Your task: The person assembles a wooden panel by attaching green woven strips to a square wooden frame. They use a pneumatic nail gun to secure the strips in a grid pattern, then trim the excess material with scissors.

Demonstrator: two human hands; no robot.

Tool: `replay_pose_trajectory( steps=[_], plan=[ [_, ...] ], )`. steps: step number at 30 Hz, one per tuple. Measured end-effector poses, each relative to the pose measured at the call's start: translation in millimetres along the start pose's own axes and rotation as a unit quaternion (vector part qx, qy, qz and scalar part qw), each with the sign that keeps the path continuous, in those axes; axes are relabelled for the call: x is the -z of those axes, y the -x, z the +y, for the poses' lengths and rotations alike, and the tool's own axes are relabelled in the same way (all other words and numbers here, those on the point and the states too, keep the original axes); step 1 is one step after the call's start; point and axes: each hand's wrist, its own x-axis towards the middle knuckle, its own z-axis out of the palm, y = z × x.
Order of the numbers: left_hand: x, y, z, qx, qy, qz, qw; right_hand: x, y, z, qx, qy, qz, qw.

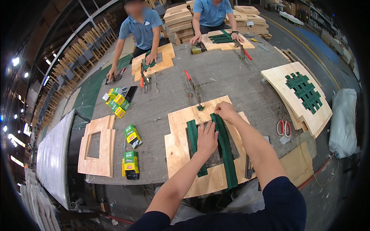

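A light plywood panel with a rectangular opening lies in front of me at the table's near edge. Two green webbing straps run lengthwise across the opening, the shorter left strap and the longer right strap, whose near end hangs past the panel's edge. My left hand rests with fingers stretched out between the straps, near the opening's far edge. At the far end of the right strap, my right hand pinches the webbing against the wood. A toggle clamp with a red handle presses on the panel's far edge.
Green-and-yellow small boxes and a stack of cut-out panels are at left. Red-handled scissors and a stack topped by a woven-strap panel are at right. Two co-workers in blue shirts handle panels across the table.
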Motion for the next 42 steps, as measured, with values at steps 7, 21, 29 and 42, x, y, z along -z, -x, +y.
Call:
replay_pose_trajectory(
  steps=[7, 21, 29, 42],
  plan=[
    [-29, -30, -15, 0.0, -0.083, -0.005, 0.997, 3, 0, -4, 0.007, -0.021, 0.01, 1.0],
    [-31, -24, -16, 0.023, -0.067, 0.002, 0.997, 87, 230, 87, -0.107, -0.218, 0.26, 0.935],
    [-29, -24, -15, 0.026, -0.062, -0.002, 0.998, 42, 285, 90, -0.232, -0.155, 0.142, 0.95],
    [-28, -22, -15, 0.029, -0.036, 0.005, 0.999, 84, 231, 23, -0.182, -0.392, 0.149, 0.889]
  ],
)
